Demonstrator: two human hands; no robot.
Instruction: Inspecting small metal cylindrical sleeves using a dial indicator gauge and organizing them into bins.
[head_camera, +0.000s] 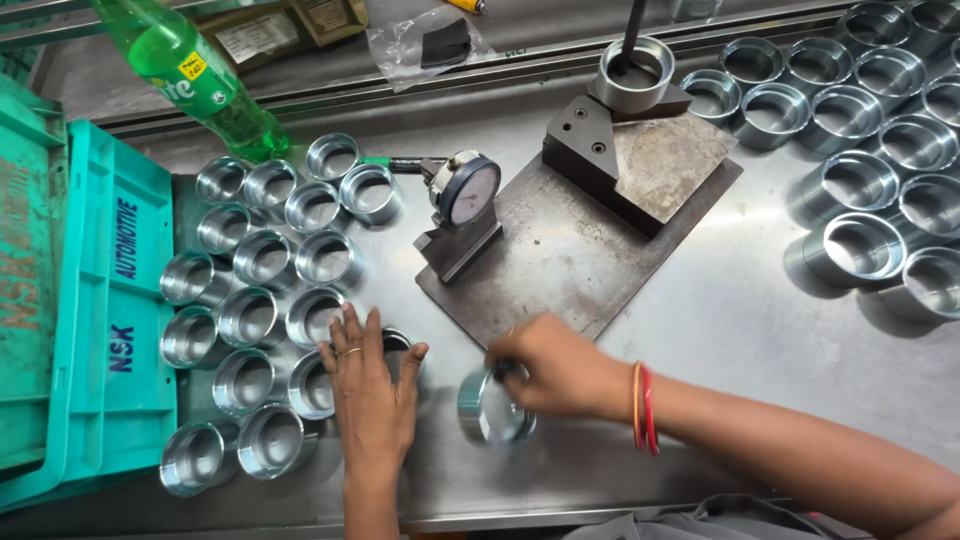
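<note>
At the far left stands a teal plastic crate (110, 330), its edge against the steel counter (740, 320). Behind it a green plastic bottle (195, 75) lies tilted toward the upper left corner.

Just right of the crate, a cluster of short metal rings (255, 320) stands open end up, packed close and mostly touching, running from the bottle down to the counter's near edge.

The left hand (370, 385) lies flat, palm down, over a ring at the right edge of this cluster; the fingers (352, 335) are spread and released, grasping nothing, and a band shows on one finger.

Near it, to the right, the right hand (560, 370) has its fingers clenched around a single metal ring (492, 408), held tilted just above or on the counter in front of the gauge plate; contact with the counter cannot be told. Red and gold bangles (643, 408) sit at that wrist.

Behind both hands a dial gauge (468, 190) stands on a dark steel plate (570, 260), with a block fixture (640, 160) carrying one ring (636, 72) at its top.

At the far right a second group of rings (880, 150) stands, well apart from the first.
</note>
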